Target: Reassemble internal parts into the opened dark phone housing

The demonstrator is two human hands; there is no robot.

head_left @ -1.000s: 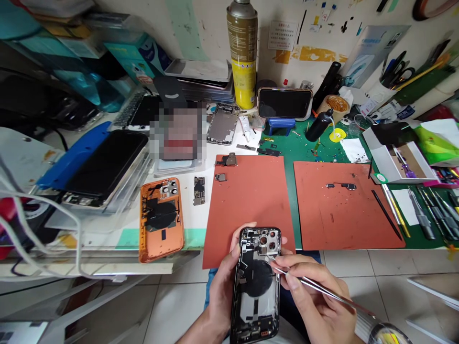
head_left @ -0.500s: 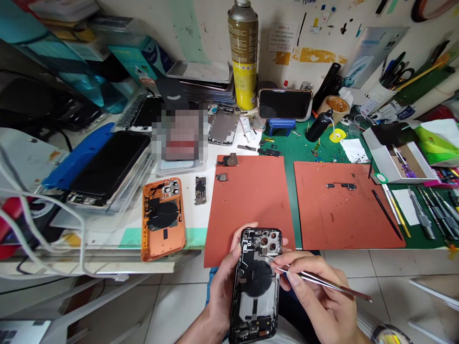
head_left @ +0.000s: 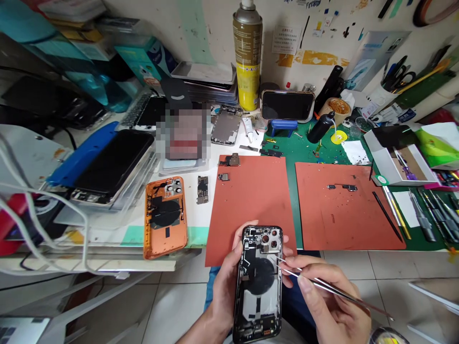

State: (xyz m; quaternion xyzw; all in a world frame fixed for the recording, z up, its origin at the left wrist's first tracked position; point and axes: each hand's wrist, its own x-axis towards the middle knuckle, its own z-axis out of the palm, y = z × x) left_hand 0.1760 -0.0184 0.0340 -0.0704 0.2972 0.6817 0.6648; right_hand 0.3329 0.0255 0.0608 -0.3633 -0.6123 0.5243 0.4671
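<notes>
My left hand [head_left: 229, 267] is wrapped round a black phone housing [head_left: 256, 310], its inside facing up, with a dark round coil [head_left: 258, 277] and camera openings [head_left: 268, 240] at the top. Between the thumb and fingers of my right hand [head_left: 330, 286] are metal tweezers [head_left: 340, 293]. Their tips stand apart at the housing's right edge, just below the camera openings, with nothing visible between them. On the table's left lies an orange phone housing [head_left: 175, 239]. Beside it is a small logic board [head_left: 202, 190].
Camera modules [head_left: 230, 160] rest on the left red mat [head_left: 251, 200]; small parts [head_left: 346, 188] lie on the right red mat [head_left: 333, 224]. A phone [head_left: 287, 105] leans on a blue stand [head_left: 284, 127] near a spray can [head_left: 247, 57]. Several tools [head_left: 426, 215] lie at right.
My right hand has drawn slightly right and down, and the tweezer tips have spread apart. The housing stays in my left hand, and the whole view has shifted a little.
</notes>
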